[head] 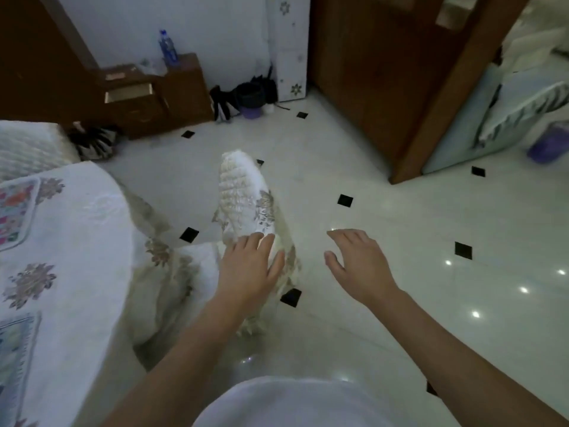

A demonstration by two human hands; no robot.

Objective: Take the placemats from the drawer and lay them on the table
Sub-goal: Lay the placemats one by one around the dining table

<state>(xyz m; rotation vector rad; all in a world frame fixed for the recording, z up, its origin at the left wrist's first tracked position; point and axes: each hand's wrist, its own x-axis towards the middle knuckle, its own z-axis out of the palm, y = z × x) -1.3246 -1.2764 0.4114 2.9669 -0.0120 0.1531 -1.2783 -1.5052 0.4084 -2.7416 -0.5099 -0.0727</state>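
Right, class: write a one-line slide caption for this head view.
Both hands, left and right, empty and open above the tiled floor, two placemats on the table.

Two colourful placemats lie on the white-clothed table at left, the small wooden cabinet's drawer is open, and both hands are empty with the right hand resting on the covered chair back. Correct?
Not quite. In the head view it is the left hand that rests on the covered chair back; the right hand hovers over the floor. The rest stands.

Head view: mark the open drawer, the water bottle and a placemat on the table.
open drawer [129, 92], head view, on its pale front panel.
water bottle [168, 50], head view, on its blue label.
placemat [14, 211], head view, on its coloured pattern.
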